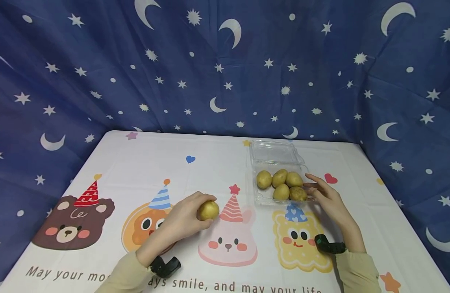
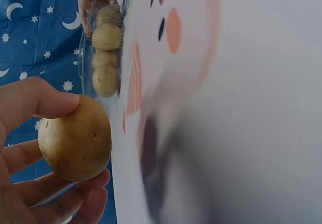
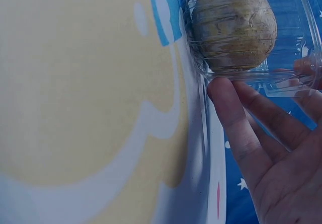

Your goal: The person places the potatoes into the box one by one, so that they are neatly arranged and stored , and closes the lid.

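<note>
My left hand (image 1: 186, 215) holds a yellow-brown potato (image 1: 209, 211) between thumb and fingers, over the rabbit print left of a clear plastic box. In the left wrist view the thumb lies on top of this potato (image 2: 75, 138) and the fingers are bent round its far side. Several more potatoes (image 1: 281, 192) sit in the clear box (image 1: 264, 201), whose lid (image 1: 274, 152) is folded back behind it. My right hand (image 1: 331, 201) is at the box's right side with fingers extended; in the right wrist view its fingertips touch the box wall (image 3: 251, 76).
A white tablecloth (image 1: 155, 150) with cartoon animals and lettering covers the table. Behind and beside it hangs a dark blue curtain (image 1: 195, 106) with moons and stars. A black wrist camera (image 1: 166, 267) is strapped to the left wrist, another (image 1: 329, 245) to the right.
</note>
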Motion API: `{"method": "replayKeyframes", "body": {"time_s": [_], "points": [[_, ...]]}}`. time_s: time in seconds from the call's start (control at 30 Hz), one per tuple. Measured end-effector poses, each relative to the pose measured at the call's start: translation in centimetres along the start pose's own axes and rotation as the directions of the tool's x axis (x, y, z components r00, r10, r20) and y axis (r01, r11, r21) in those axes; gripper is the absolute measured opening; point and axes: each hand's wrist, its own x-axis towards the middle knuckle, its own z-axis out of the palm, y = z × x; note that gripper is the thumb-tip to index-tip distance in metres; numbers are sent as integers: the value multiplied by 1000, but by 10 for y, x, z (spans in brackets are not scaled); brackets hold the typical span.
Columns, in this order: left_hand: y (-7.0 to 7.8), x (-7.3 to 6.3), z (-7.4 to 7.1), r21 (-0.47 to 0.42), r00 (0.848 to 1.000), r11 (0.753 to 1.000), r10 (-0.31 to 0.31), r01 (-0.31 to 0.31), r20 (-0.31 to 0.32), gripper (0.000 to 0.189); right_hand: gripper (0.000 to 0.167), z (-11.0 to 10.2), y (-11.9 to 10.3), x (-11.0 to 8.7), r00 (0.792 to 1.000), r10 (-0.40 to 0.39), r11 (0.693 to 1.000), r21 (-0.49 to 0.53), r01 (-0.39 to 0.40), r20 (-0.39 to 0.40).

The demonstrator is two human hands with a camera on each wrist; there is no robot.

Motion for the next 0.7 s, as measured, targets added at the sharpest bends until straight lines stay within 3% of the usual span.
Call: {"method": "replayKeyframes", "body": {"time_s": [0.7], "points": [[31,44,13,-98,988,984,152,-151,-6,50,47,-1,-1,-2,1000,12,1000,17,-12,3]]}}
